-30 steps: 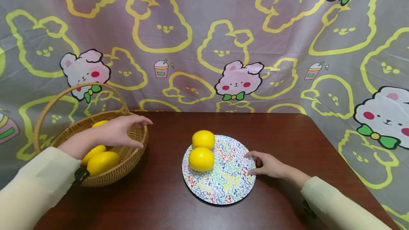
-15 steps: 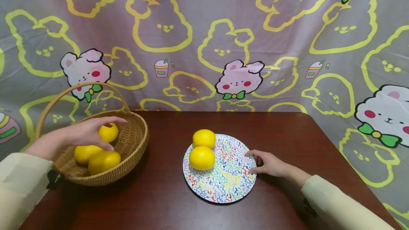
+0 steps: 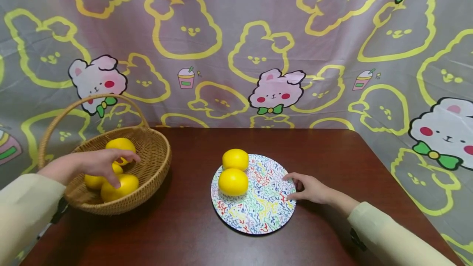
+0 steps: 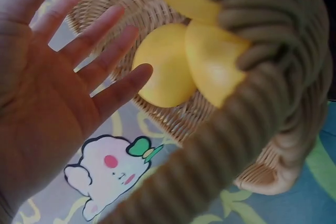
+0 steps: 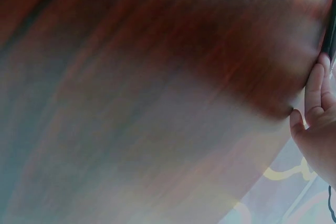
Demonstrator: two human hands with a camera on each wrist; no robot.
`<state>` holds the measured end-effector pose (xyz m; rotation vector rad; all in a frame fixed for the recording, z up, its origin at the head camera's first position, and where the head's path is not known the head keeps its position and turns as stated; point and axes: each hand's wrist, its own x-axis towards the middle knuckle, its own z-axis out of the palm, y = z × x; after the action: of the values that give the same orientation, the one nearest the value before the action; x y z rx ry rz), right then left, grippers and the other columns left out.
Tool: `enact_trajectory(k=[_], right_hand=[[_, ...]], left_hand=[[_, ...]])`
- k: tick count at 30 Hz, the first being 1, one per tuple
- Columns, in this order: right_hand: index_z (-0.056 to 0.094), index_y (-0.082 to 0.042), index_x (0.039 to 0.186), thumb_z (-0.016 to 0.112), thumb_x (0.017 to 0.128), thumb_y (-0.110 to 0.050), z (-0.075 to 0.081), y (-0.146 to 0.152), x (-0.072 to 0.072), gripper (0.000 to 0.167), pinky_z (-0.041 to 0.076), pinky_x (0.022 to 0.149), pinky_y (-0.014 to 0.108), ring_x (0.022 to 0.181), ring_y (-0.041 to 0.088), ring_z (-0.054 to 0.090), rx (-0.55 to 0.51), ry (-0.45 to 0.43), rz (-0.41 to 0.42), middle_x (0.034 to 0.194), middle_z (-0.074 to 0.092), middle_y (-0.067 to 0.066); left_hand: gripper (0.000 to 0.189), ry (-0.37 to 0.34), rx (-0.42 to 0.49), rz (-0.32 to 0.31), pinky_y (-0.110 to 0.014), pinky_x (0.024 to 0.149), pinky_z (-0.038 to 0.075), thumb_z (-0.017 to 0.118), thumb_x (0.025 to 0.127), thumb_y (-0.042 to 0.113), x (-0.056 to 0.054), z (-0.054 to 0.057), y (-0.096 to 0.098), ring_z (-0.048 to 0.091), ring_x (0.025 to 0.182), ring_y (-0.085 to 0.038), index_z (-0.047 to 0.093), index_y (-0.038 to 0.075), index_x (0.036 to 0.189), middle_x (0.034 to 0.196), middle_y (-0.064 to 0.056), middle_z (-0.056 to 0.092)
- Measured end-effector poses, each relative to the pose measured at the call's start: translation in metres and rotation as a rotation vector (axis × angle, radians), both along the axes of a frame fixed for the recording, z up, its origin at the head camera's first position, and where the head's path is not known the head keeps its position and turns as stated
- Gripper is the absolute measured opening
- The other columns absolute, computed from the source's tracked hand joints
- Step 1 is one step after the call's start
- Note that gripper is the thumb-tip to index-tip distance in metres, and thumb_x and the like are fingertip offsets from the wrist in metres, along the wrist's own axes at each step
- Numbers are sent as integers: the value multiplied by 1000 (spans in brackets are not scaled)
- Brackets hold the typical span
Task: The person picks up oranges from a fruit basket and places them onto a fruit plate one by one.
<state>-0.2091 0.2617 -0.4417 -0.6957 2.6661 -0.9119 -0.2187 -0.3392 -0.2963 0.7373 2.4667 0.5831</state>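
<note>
Over the wicker basket on the left, my left hand reaches in with its fingers spread. Three lemons lie inside: a back one, a left one partly behind the hand, and a front one. My thumb overlaps the front lemon; whether it touches cannot be told. In the left wrist view, the palm of the hand shows and nothing is held. My right hand rests at the right rim of a round patterned plate, thumb and forefinger apart against it.
Two lemons sit at the plate's left side, one far and one near. The basket's tall handle arches above the left hand. A cartoon-print cloth hangs behind the dark brown table.
My left hand has moved left from the basket's right side, then lower over the lemons. The right hand has stayed at the plate's rim.
</note>
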Motion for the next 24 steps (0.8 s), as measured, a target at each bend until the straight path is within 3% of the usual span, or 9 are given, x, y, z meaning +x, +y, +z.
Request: enact_trajectory(k=[4, 14, 21, 24], right_hand=[[56, -16, 128, 79, 80, -36, 0, 0, 0, 57, 42, 64, 27, 78, 17, 49, -2, 9, 7, 86, 51, -2], [56, -15, 128, 79, 80, -35, 0, -1, 0, 57, 42, 63, 27, 78, 18, 49, -6, 6, 4, 86, 51, -1], [57, -14, 127, 79, 81, -36, -1, -2, 1, 56, 42, 63, 27, 78, 17, 48, -18, 15, 14, 86, 50, -2], [57, -14, 127, 79, 81, -36, -1, -2, 1, 56, 42, 63, 27, 77, 17, 48, -19, 23, 15, 86, 50, -2]], left_hand=[[66, -79, -18, 18, -59, 98, 35, 84, 69, 5, -3, -5, -1, 44, 117, -44, 54, -3, 127, 123, -18, 53], [63, -197, -114, 69, -56, 94, 39, 84, 72, 5, -9, -7, 0, 48, 113, -45, 53, -3, 127, 121, -27, 52], [63, -354, -167, 217, -47, 74, 48, 80, 78, 9, -9, -8, -4, 43, 111, -41, 50, 2, 133, 132, -30, 39], [63, -379, -137, 242, -44, 73, 49, 79, 77, 3, -9, -12, -7, 45, 108, -37, 50, 2, 133, 131, -27, 41]])
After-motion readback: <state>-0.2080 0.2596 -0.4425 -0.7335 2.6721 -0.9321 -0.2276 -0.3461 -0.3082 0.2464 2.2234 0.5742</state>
